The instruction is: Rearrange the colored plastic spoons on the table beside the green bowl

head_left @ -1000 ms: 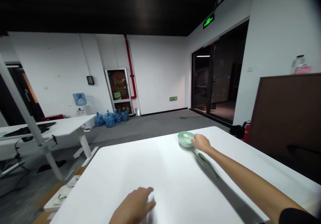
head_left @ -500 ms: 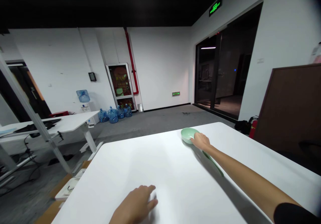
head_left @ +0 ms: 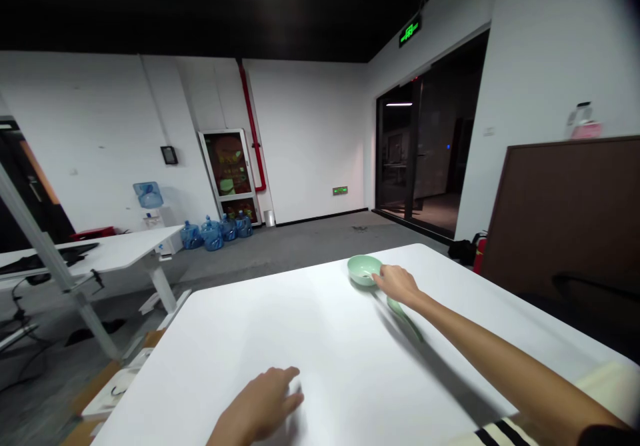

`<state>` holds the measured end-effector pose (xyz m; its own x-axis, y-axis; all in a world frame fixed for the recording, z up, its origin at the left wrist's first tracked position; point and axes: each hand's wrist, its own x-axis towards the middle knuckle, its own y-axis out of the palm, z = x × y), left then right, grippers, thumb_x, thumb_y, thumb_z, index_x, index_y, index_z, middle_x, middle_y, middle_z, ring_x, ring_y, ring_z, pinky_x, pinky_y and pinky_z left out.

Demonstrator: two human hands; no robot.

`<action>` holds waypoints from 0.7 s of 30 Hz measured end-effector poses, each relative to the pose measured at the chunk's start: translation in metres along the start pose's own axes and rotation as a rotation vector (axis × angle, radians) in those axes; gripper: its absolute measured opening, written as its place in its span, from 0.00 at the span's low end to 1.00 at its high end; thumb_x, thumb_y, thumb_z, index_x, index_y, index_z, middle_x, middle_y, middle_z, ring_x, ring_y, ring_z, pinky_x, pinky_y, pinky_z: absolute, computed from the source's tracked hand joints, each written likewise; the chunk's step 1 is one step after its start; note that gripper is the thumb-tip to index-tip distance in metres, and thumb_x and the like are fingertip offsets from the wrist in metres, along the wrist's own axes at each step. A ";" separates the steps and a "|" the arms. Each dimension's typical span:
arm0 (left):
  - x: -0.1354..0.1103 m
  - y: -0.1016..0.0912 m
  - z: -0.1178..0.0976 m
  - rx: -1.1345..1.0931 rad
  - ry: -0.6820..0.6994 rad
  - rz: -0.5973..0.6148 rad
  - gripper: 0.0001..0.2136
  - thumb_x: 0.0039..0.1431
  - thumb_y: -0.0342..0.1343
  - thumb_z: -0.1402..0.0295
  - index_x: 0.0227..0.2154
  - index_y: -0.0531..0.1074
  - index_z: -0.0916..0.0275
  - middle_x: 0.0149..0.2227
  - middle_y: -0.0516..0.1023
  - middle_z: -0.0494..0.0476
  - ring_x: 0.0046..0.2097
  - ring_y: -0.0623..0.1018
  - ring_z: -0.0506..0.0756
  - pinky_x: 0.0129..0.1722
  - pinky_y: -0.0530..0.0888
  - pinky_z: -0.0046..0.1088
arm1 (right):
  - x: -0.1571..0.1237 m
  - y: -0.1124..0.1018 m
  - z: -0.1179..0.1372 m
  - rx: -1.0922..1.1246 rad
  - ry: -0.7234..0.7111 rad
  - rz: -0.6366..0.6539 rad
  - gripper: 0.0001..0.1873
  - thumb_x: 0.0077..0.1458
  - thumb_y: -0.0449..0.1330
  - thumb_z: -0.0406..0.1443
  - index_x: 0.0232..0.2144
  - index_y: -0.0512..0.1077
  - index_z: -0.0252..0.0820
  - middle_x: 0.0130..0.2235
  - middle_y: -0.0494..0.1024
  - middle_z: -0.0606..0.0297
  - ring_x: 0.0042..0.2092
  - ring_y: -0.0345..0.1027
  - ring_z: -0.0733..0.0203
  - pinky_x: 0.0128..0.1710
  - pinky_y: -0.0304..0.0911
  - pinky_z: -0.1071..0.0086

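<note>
Near the far edge of the white table (head_left: pixel 235 339) stands a light green bowl (head_left: pixel 361 269), upright. My right hand (head_left: pixel 399 283) is at its right side, thumb over the rim and fingers closed around that edge; the fingertips are partly hidden. Under my right wrist lies a green spoon (head_left: pixel 406 319), its upper part partly covered by the hand. My left hand (head_left: pixel 264 396) hovers low over the near part of the table, thumb and index finger apart, holding nothing.
At the left is another white desk (head_left: pixel 130 246) with a metal post (head_left: pixel 60 259). Blue water bottles (head_left: pixel 212 234) stand on the floor by the wall. Open boxes (head_left: pixel 107 389) sit beside the table's left edge. A brown partition (head_left: pixel 560 233) rises at the right.
The view has turned slightly right, shifting everything left. My right hand has slid a little outward along the bowl's right side. Bowl, spoon and left hand look nearly unmoved.
</note>
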<state>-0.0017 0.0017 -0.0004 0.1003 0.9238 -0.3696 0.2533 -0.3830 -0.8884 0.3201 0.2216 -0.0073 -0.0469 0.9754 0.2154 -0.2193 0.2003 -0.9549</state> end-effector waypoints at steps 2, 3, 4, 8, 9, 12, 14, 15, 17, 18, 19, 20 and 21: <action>0.000 0.002 0.002 -0.004 0.003 -0.002 0.26 0.59 0.45 0.50 0.59 0.63 0.51 0.56 0.71 0.61 0.54 0.73 0.63 0.53 0.68 0.44 | -0.015 -0.010 -0.003 0.024 -0.018 -0.017 0.25 0.61 0.45 0.50 0.39 0.74 0.40 0.39 0.79 0.52 0.41 0.72 0.50 0.35 0.58 0.66; 0.001 0.003 0.003 0.002 0.001 -0.009 0.26 0.59 0.45 0.50 0.59 0.63 0.51 0.56 0.71 0.61 0.54 0.73 0.63 0.53 0.68 0.44 | -0.023 -0.013 -0.005 0.038 -0.025 -0.017 0.26 0.61 0.45 0.51 0.40 0.74 0.40 0.39 0.79 0.52 0.41 0.72 0.50 0.35 0.57 0.66; 0.001 0.004 0.004 0.000 -0.001 -0.010 0.26 0.59 0.45 0.50 0.59 0.63 0.51 0.56 0.71 0.61 0.54 0.73 0.63 0.53 0.68 0.44 | -0.030 -0.015 -0.007 0.053 -0.031 -0.011 0.26 0.60 0.46 0.51 0.41 0.74 0.40 0.39 0.79 0.52 0.41 0.72 0.50 0.35 0.58 0.67; -0.002 0.005 0.004 -0.001 -0.004 -0.024 0.27 0.59 0.45 0.50 0.60 0.63 0.51 0.57 0.70 0.60 0.55 0.72 0.63 0.54 0.67 0.43 | -0.057 -0.011 -0.015 0.127 -0.125 0.039 0.26 0.59 0.48 0.52 0.48 0.71 0.42 0.43 0.78 0.54 0.46 0.71 0.49 0.40 0.59 0.66; -0.003 0.005 0.003 0.001 -0.004 -0.025 0.27 0.59 0.45 0.50 0.60 0.63 0.51 0.57 0.70 0.60 0.55 0.72 0.63 0.54 0.67 0.42 | -0.062 -0.008 -0.017 0.148 -0.164 0.058 0.26 0.58 0.49 0.52 0.49 0.70 0.42 0.45 0.78 0.54 0.47 0.70 0.49 0.42 0.59 0.66; -0.006 0.003 0.001 0.011 -0.006 -0.021 0.27 0.59 0.45 0.50 0.60 0.63 0.52 0.58 0.70 0.60 0.56 0.72 0.63 0.54 0.67 0.41 | -0.074 0.002 -0.022 0.199 -0.241 0.100 0.29 0.58 0.51 0.53 0.53 0.67 0.42 0.50 0.75 0.54 0.51 0.68 0.49 0.46 0.59 0.65; -0.007 0.003 0.000 0.016 -0.002 -0.018 0.27 0.59 0.44 0.50 0.60 0.62 0.53 0.58 0.70 0.60 0.56 0.72 0.62 0.54 0.67 0.41 | -0.078 0.004 -0.023 0.223 -0.259 0.097 0.29 0.58 0.51 0.52 0.55 0.65 0.42 0.51 0.74 0.54 0.51 0.68 0.49 0.48 0.58 0.65; -0.007 0.003 -0.001 0.018 0.003 -0.019 0.27 0.60 0.44 0.50 0.60 0.62 0.53 0.58 0.70 0.60 0.56 0.72 0.62 0.54 0.67 0.41 | -0.079 0.004 -0.024 0.231 -0.266 0.091 0.29 0.58 0.51 0.52 0.55 0.65 0.42 0.52 0.74 0.55 0.51 0.68 0.49 0.48 0.58 0.65; -0.006 0.003 0.000 0.019 0.007 -0.025 0.28 0.60 0.44 0.50 0.60 0.62 0.53 0.58 0.70 0.60 0.56 0.72 0.62 0.55 0.67 0.41 | -0.080 0.001 -0.024 0.235 -0.268 0.075 0.29 0.59 0.50 0.52 0.56 0.64 0.43 0.51 0.74 0.55 0.51 0.69 0.50 0.48 0.58 0.65; -0.004 0.004 0.001 0.018 0.007 -0.029 0.28 0.59 0.44 0.50 0.60 0.63 0.54 0.58 0.70 0.61 0.56 0.72 0.62 0.55 0.67 0.41 | -0.081 -0.001 -0.024 0.233 -0.259 0.063 0.28 0.59 0.50 0.52 0.56 0.64 0.44 0.51 0.75 0.55 0.51 0.68 0.49 0.48 0.58 0.65; -0.003 0.005 0.002 0.015 0.006 -0.031 0.28 0.59 0.44 0.50 0.60 0.63 0.54 0.58 0.70 0.61 0.56 0.72 0.62 0.55 0.67 0.41 | -0.081 -0.003 -0.024 0.230 -0.247 0.051 0.28 0.60 0.49 0.52 0.56 0.64 0.44 0.51 0.75 0.55 0.51 0.68 0.49 0.48 0.58 0.65; -0.002 0.006 0.004 0.011 0.007 -0.032 0.28 0.59 0.44 0.50 0.60 0.63 0.54 0.57 0.70 0.61 0.56 0.72 0.62 0.55 0.67 0.41 | -0.081 -0.004 -0.025 0.228 -0.236 0.043 0.28 0.60 0.49 0.52 0.57 0.63 0.44 0.51 0.75 0.55 0.52 0.68 0.49 0.47 0.58 0.65; -0.001 0.006 0.005 0.006 0.010 -0.031 0.28 0.59 0.44 0.50 0.60 0.63 0.54 0.57 0.70 0.61 0.55 0.72 0.62 0.55 0.67 0.41 | -0.081 -0.004 -0.025 0.227 -0.227 0.038 0.29 0.60 0.49 0.51 0.57 0.63 0.44 0.51 0.75 0.55 0.52 0.67 0.49 0.47 0.58 0.65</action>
<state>-0.0046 -0.0016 -0.0070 0.1023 0.9352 -0.3390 0.2509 -0.3540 -0.9010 0.3493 0.1440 -0.0256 -0.2700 0.9312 0.2448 -0.4237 0.1134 -0.8987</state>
